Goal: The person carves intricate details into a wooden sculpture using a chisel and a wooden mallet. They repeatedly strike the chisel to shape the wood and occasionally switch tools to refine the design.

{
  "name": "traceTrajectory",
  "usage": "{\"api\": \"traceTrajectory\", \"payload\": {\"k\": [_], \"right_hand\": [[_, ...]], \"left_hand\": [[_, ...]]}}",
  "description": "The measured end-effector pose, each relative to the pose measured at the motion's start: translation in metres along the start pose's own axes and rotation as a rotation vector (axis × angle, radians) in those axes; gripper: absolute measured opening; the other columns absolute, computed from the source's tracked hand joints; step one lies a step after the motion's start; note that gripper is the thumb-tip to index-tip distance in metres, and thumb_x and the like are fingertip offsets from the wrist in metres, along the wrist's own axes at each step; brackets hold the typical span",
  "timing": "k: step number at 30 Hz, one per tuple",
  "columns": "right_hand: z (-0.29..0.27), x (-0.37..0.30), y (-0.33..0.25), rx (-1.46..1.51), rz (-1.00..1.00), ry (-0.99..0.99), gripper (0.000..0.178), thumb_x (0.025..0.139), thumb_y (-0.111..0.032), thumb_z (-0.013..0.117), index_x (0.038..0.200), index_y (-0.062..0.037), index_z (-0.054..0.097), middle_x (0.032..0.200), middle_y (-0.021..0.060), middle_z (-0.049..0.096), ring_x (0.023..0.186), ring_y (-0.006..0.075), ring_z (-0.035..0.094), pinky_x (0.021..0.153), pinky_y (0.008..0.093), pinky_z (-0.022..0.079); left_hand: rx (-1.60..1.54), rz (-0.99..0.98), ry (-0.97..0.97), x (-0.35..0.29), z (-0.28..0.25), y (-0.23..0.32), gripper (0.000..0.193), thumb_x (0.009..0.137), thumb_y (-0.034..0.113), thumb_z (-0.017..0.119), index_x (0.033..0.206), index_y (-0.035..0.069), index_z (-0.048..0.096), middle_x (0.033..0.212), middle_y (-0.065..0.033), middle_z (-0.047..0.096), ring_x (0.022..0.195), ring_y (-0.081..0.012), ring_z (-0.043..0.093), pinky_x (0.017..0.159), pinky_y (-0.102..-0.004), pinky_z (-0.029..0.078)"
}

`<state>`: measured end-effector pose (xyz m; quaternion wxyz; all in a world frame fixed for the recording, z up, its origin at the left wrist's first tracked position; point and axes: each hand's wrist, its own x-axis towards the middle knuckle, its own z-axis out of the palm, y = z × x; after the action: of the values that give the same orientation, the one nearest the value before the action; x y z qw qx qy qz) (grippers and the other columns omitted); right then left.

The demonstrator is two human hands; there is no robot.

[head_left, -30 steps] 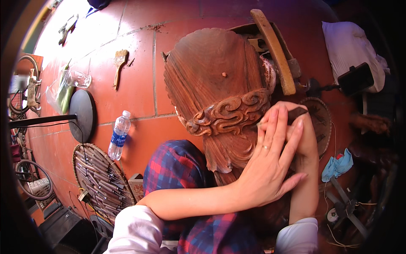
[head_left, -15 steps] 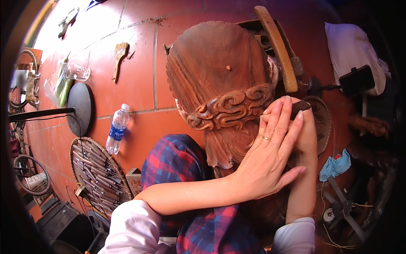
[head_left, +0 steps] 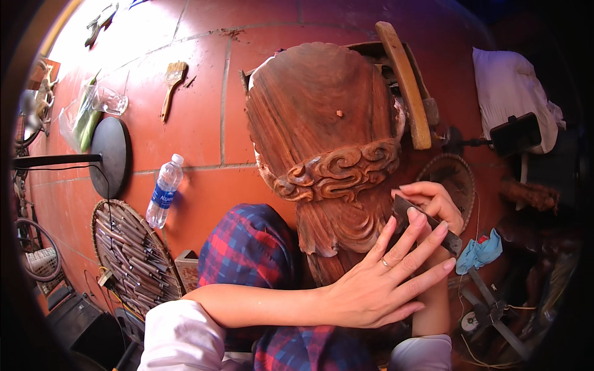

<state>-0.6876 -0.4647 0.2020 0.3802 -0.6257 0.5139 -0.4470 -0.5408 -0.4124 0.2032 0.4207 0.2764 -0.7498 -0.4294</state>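
Note:
A reddish-brown wood carving (head_left: 322,111) lies before me, with a broad smooth-grained upper part, a band of raised scrolls (head_left: 340,167) and a flared lower part. To the right of that lower part, my right hand (head_left: 442,207) has curled fingers around a dark flat strip (head_left: 427,224), whose exact kind I cannot make out. My left hand (head_left: 390,278), wearing a ring, crosses in front of the right wrist. Its fingers are stretched and spread, with the fingertips at the strip. The left hand covers part of the right hand and wrist.
A wooden bar (head_left: 405,86) stands behind the carving. Left on the tiles are a water bottle (head_left: 164,191), a paintbrush (head_left: 173,83), a glass (head_left: 111,100) and a basket of carving tools (head_left: 133,247). A blue cloth (head_left: 479,250) and a phone on a holder (head_left: 516,133) are at right.
Both hands have moved toward me, away from the scroll band, with the strip. My left fingers have spread wider, and more of the carving's lower part shows. The view has shifted slightly.

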Motion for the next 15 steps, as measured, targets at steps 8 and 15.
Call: {"api": "traceTrajectory", "payload": {"k": [8,15], "right_hand": [[-0.005,0.016,-0.002,-0.151,0.223,-0.246,0.015,0.077,-0.014,0.07,0.08,0.0002,0.067,0.107,0.0195,0.063,0.107,0.0323,0.06,0.105,0.0473,0.035],[-0.001,0.016,0.006,-0.285,0.114,-0.306,0.016,0.074,-0.017,0.072,0.079,-0.0023,0.068,0.095,0.0156,0.066,0.1,0.0304,0.061,0.104,0.0491,0.035]], "left_hand": [[0.072,-0.082,0.008,0.002,0.005,-0.01,0.074,0.085,0.038,0.067,0.147,0.01,0.036,0.156,-0.0266,0.016,0.145,-0.049,0.007,0.111,-0.065,0.01],[0.01,-0.111,0.023,0.004,0.008,-0.013,0.075,0.085,0.033,0.068,0.148,0.008,0.035,0.156,-0.0277,0.012,0.145,-0.049,0.001,0.112,-0.0638,0.006]]}}
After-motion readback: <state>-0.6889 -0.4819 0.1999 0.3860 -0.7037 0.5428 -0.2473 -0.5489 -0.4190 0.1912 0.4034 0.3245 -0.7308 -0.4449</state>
